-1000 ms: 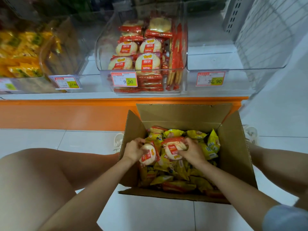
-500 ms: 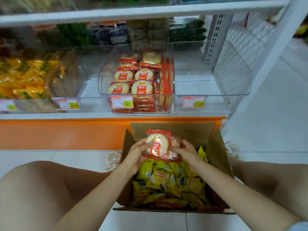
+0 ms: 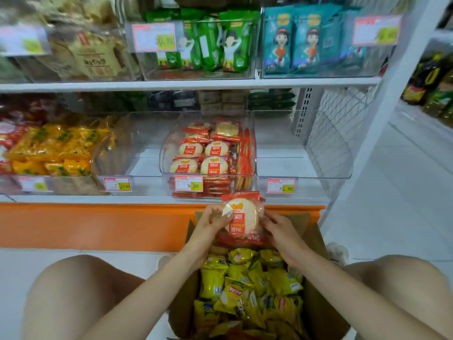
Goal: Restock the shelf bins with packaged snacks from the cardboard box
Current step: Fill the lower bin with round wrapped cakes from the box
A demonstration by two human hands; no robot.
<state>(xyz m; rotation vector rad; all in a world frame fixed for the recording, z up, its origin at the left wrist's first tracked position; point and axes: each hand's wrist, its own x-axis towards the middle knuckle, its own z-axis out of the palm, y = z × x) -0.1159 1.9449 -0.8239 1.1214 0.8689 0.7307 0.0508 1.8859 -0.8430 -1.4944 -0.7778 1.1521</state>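
Both hands hold a stack of red-and-white rice cracker packs (image 3: 242, 218) upright above the far end of the open cardboard box (image 3: 316, 312). My left hand (image 3: 212, 223) grips the stack's left side, my right hand (image 3: 279, 231) its right side. The box holds several yellow chip bags (image 3: 247, 290). Straight ahead on the low shelf, a clear bin (image 3: 208, 155) with a 9.90 price tag is partly filled with the same cracker packs. The stack hangs just below and in front of that bin.
A clear bin (image 3: 304, 165) tagged 32.90 stands to the right, another clear bin (image 3: 137, 153) to the left, then orange snack packs (image 3: 56, 148). An upper shelf board (image 3: 196, 84) carries green and teal packs. The orange shelf base (image 3: 98, 224) is behind the box. My bare knees flank the box.
Both hands lifted the cracker packs out of the box, brought them together into one stack and raised it toward the shelf. The view tilted up to show the upper shelf.
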